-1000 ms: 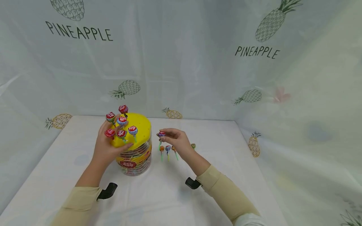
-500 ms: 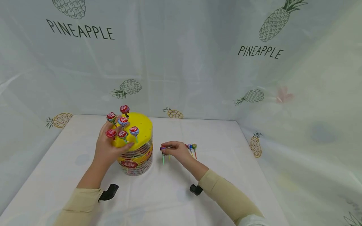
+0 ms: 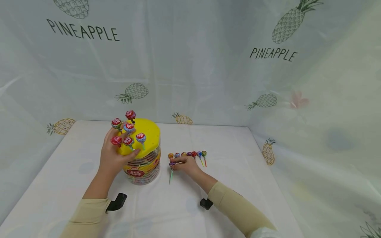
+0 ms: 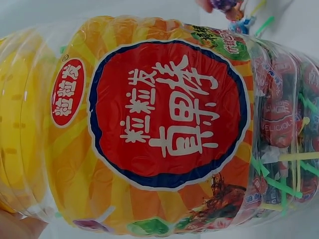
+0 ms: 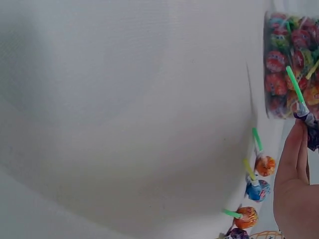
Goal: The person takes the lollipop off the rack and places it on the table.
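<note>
My left hand [image 3: 111,157] grips the yellow lid [image 3: 150,132] of a clear plastic candy jar [image 3: 143,175], thumb along the front and fingers round the far left side. Several lollipops with red-and-white wrapped heads [image 3: 141,137] stand up from the lid's left part. In the left wrist view, the jar's red and yellow label [image 4: 169,99] fills the picture. My right hand [image 3: 191,168], right of the jar, pinches a purple-wrapped lollipop [image 3: 172,164] by its head, its green stick pointing toward me. The right wrist view shows this lollipop's green stick [image 5: 295,84] too.
Just behind the right hand, several lollipops [image 3: 204,153] lie in a row on the white-covered table [image 3: 166,211], heads away from me. A pineapple-print curtain [image 3: 190,66] hangs behind and to the right. Black wrist mounts [image 3: 117,202] stick out from both sleeves.
My right hand has come down and toward me with the purple lollipop, from above the row to its near side. More of the row shows now. The left hand stays on the jar.
</note>
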The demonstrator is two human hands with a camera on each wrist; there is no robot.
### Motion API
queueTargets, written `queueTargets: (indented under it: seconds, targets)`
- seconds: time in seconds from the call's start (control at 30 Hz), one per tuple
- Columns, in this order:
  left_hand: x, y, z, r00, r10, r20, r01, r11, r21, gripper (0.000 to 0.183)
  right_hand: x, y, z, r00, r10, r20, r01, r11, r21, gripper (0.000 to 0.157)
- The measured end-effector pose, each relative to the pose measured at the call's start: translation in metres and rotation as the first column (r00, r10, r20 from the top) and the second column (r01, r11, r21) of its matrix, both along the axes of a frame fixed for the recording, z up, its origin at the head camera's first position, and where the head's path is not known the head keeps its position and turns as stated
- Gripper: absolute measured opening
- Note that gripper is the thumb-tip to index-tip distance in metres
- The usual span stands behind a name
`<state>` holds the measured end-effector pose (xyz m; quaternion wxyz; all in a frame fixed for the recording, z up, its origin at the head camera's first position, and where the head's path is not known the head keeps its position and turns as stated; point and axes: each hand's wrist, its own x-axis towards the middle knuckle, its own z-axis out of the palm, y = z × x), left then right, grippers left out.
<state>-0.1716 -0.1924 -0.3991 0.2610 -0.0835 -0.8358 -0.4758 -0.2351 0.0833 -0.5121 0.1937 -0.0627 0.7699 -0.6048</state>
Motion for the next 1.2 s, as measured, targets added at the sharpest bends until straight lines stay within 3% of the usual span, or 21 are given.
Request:
queueTargets:
  seconds: [0.17,0.43,0.83,1.2]
  targets:
    - [-0.001,-0.001,-0.001,1.0,0.006,-0.006,-0.006,1.0,0.001,0.073,-0.003,-0.002,-0.004,0.997,0.054,-0.061,-0.039,0.973,0.229,0.022]
    - [-0.003,-0.001,-0.005,0.999,0.008,-0.032,-0.008,1.0,-0.011,0.062,-0.009,-0.007,-0.012,0.973,0.179,-0.146,-0.108,0.912,0.396,0.019]
    - [-0.002,-0.001,-0.006,1.0,0.015,-0.026,-0.016,1.0,-0.015,0.056,-0.009,-0.01,-0.015,0.965,0.203,-0.164,-0.115,0.895,0.432,0.02]
    - [-0.002,-0.002,-0.005,0.999,0.013,-0.04,-0.014,1.0,-0.027,0.056,-0.009,-0.014,-0.018,0.972,0.182,-0.146,-0.1,0.891,0.443,0.02]
